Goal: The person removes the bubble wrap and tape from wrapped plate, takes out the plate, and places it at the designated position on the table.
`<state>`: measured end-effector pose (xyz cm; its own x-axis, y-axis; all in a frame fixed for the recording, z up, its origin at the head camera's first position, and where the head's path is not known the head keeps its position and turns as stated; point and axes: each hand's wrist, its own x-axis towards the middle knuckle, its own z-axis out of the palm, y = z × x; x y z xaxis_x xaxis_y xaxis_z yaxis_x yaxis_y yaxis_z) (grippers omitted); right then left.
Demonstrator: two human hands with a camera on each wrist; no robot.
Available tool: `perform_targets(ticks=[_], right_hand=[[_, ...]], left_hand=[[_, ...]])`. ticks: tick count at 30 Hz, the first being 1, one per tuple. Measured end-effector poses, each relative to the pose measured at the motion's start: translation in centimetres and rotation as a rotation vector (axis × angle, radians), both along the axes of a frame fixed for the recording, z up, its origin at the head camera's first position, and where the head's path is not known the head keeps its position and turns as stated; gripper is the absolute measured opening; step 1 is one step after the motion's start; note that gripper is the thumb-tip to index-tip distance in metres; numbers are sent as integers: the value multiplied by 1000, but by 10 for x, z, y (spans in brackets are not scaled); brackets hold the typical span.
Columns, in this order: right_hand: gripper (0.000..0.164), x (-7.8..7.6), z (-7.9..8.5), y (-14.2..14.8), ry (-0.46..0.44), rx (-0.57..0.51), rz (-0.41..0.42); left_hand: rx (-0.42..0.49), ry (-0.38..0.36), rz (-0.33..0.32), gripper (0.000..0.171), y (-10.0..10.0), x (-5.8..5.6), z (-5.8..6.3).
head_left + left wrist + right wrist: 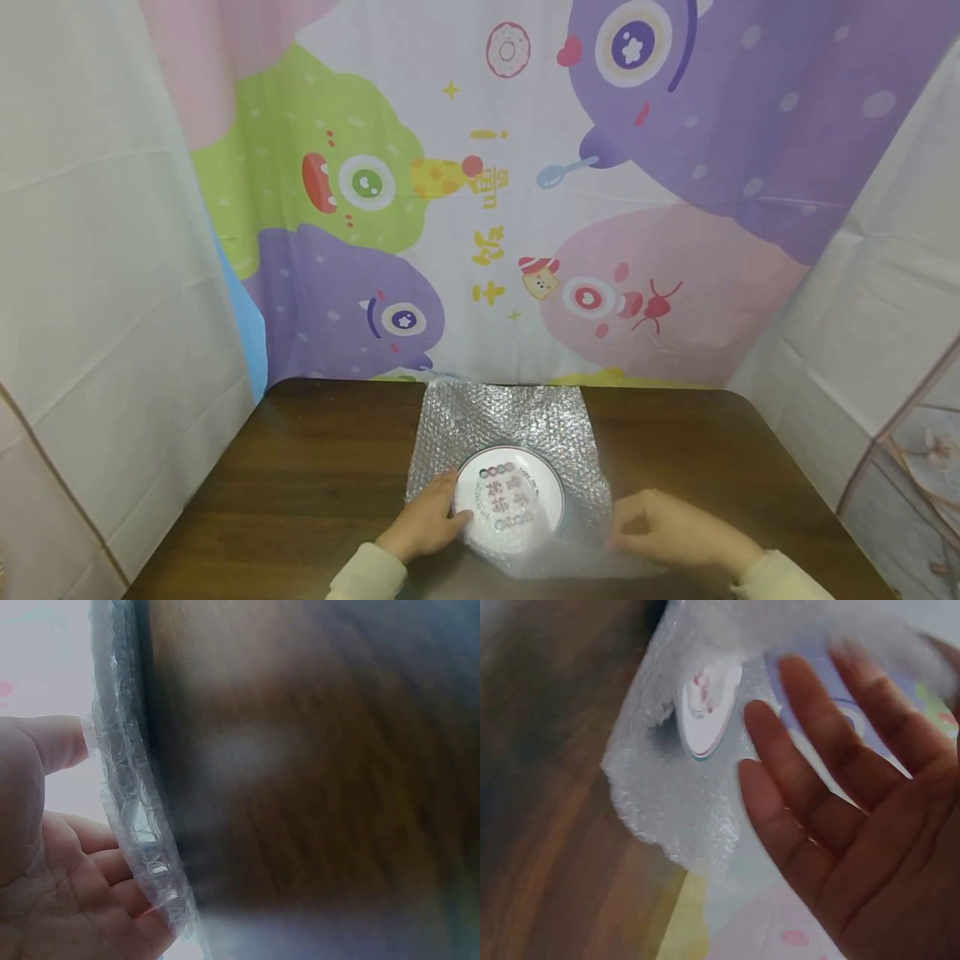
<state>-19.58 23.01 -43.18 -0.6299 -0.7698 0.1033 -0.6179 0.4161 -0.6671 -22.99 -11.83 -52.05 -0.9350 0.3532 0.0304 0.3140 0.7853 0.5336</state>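
Note:
A round white plate (510, 497) with a thin dark rim and pink-red printed characters lies face up on a sheet of bubble wrap (480, 417). My left hand (431, 517) rests against the plate's left edge, thumb over the rim and fingers along its side. Those fingers (112, 862) meet the wrap's edge in the left wrist view. At the right, my right hand (667, 529) pinches the near edge of the wrap, lifting a blurred flap across the plate's near part. In the right wrist view its other fingers (780, 802) spread loosely, and the pinching tips blur into the wrap.
The bubble wrap lies on a dark brown wooden table (322, 450), reaching its far edge. A cloth backdrop (487, 342) with cartoon monsters hangs behind the table. Pale cloth (112, 292) hangs along both sides.

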Motion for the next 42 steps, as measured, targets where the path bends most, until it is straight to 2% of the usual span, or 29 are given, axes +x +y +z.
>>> perform_targets(ticks=[2, 3, 5, 8, 12, 18, 21, 26, 32, 35, 42], right_hand=[[7, 4, -2, 2, -14, 54, 8], [9, 5, -4, 3, -15, 76, 9], [19, 8, -7, 5, 0, 122, -5], [33, 13, -12, 8, -23, 183, -62], [43, 16, -19, 10, -16, 250, -125], [45, 18, -31, 8, 90, 312, -148], [56, 22, -35, 5, 88, 377, -211], [83, 30, -42, 0, 3, 465, -341], [95, 31, -49, -3, 21, 529, -319], [95, 31, -52, -2, 30, 534, -296], [88, 38, -61, 0, 32, 530, -299]], left_hand=[[3, -3, 2, 69, 0, 0, 0], [3, -5, 3, 69, 0, 0, 1], [4, -6, 4, 70, 0, 0, 1], [2, -7, 3, 70, 0, 0, 2], [3, -6, 0, 70, 0, 0, 2], [8, -5, 5, 70, 0, 1, 3], [12, -9, 5, 71, 0, 1, 3], [8, -5, 0, 70, 0, 1, 3], [3, -3, -1, 70, 0, 1, 2], [4, -3, 1, 70, 0, 1, 2], [7, -2, -2, 70, 0, 2, 2]])
